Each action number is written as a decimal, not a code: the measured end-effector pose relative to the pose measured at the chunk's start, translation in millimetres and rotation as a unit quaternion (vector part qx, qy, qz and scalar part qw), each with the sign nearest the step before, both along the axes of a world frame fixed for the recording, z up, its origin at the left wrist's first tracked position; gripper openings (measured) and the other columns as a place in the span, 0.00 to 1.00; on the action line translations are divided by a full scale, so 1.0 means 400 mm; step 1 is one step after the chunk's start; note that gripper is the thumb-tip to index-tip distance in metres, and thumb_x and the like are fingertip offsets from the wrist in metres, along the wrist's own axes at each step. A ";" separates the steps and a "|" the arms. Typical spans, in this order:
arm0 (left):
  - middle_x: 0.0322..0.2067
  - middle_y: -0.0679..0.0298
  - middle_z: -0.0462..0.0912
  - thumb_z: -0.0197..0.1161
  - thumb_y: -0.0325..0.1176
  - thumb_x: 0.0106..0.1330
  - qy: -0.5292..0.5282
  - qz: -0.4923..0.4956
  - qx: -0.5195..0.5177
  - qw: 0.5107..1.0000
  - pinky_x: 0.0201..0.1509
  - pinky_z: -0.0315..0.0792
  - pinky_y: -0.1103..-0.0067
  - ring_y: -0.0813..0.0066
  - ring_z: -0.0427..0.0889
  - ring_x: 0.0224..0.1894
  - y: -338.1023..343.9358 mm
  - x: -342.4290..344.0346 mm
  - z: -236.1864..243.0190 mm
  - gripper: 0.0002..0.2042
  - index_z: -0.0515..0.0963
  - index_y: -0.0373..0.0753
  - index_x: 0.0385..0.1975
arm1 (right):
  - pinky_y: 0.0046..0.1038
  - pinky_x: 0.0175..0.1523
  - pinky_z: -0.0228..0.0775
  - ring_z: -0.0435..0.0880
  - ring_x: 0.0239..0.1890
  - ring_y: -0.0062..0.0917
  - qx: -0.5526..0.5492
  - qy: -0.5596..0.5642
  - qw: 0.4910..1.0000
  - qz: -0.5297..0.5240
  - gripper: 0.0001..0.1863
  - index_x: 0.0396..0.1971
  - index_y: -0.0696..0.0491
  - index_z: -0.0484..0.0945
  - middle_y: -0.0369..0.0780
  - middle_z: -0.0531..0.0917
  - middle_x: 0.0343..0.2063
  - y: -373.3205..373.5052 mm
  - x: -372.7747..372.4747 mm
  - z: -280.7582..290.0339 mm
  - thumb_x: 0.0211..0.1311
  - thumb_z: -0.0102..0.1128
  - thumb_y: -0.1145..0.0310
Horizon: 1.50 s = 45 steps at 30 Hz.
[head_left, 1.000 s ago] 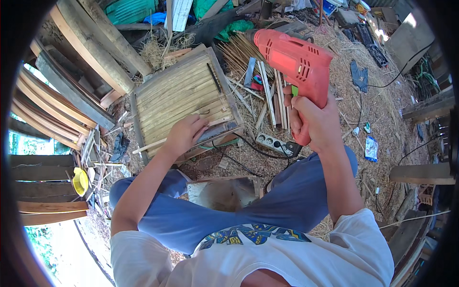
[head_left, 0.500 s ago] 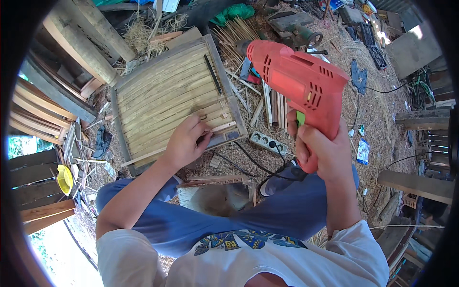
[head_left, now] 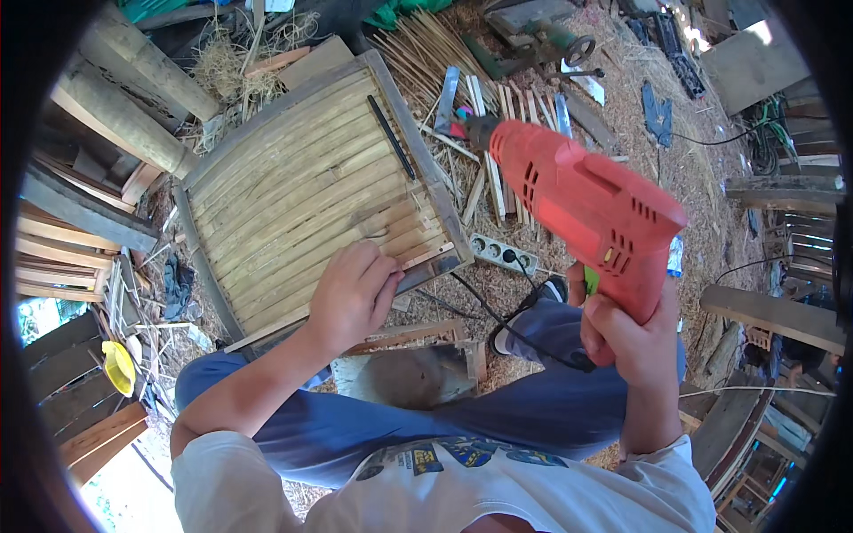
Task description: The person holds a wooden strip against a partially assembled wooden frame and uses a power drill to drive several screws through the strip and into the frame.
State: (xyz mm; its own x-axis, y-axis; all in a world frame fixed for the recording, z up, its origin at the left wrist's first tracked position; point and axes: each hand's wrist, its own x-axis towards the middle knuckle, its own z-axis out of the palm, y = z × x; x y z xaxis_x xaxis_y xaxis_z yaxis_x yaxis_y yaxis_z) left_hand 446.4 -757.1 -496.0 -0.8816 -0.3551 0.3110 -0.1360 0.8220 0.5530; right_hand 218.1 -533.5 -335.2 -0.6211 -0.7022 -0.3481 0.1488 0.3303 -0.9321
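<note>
My right hand (head_left: 633,336) is wrapped round the handle of a red power drill (head_left: 582,191), its fingers by the green trigger. The drill is held up off the ground, its dark chuck pointing away to the upper left. A slatted wooden panel (head_left: 284,200) in a grey frame lies in front of me, tilted. At its near edge my left hand (head_left: 354,293) has its fingers closed on a thin wooden strip (head_left: 428,256) that runs along the frame; the fingertips are partly hidden. A thin black rod (head_left: 391,136) rests on the slats near the right side.
A white power strip (head_left: 498,254) with a plugged-in black cord lies right of the panel. Loose wooden sticks (head_left: 498,191) and shavings cover the ground beyond. A low wooden box (head_left: 409,373) stands between my legs. A yellow plastic thing (head_left: 118,369) lies far left; beams stand along both sides.
The drill has moved right and lower in my right hand. My left hand has stayed at the strip, its fingers now curled closer over it. The panel appears shifted left in view.
</note>
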 end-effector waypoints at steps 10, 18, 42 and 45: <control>0.34 0.55 0.77 0.70 0.23 0.65 0.049 0.003 0.025 0.998 0.45 0.72 0.61 0.49 0.79 0.41 0.008 0.017 -0.012 0.05 0.81 0.36 0.37 | 0.21 0.20 0.62 0.73 0.15 0.12 0.008 -0.011 1.000 0.001 0.14 0.50 0.62 0.83 0.34 0.82 0.27 0.086 0.135 0.034 0.65 0.60 0.78; 0.37 0.53 0.77 0.67 0.27 0.68 0.077 0.011 -0.006 0.997 0.48 0.74 0.57 0.46 0.79 0.43 0.016 0.037 -0.030 0.03 0.79 0.37 0.35 | 0.23 0.20 0.70 0.77 0.15 0.18 -0.019 0.014 1.000 0.001 0.23 0.58 0.63 0.77 0.42 0.84 0.33 0.129 0.204 0.042 0.61 0.59 0.77; 0.38 0.53 0.76 0.67 0.27 0.68 0.063 0.029 -0.084 0.994 0.47 0.73 0.58 0.48 0.79 0.44 0.050 0.013 -0.016 0.04 0.80 0.37 0.38 | 0.24 0.21 0.67 0.75 0.15 0.18 0.018 0.024 0.997 0.074 0.17 0.50 0.63 0.82 0.34 0.79 0.21 0.064 0.109 0.138 0.63 0.64 0.72; 0.37 0.54 0.75 0.68 0.26 0.66 0.050 0.023 -0.070 0.996 0.46 0.73 0.58 0.49 0.78 0.43 0.052 -0.005 -0.014 0.04 0.79 0.37 0.37 | 0.24 0.22 0.67 0.75 0.15 0.18 0.028 0.024 0.996 0.085 0.18 0.51 0.63 0.82 0.36 0.82 0.25 0.058 0.050 0.090 0.64 0.64 0.72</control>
State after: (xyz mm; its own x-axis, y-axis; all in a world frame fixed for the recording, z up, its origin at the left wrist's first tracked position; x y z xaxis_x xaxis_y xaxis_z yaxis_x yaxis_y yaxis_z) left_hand 444.2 -736.3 -501.6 -0.8280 -0.3415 0.4448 -0.1253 0.8859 0.4467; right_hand 238.2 -510.4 -299.3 -0.5108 -0.7797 -0.3621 0.0424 0.3978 -0.9165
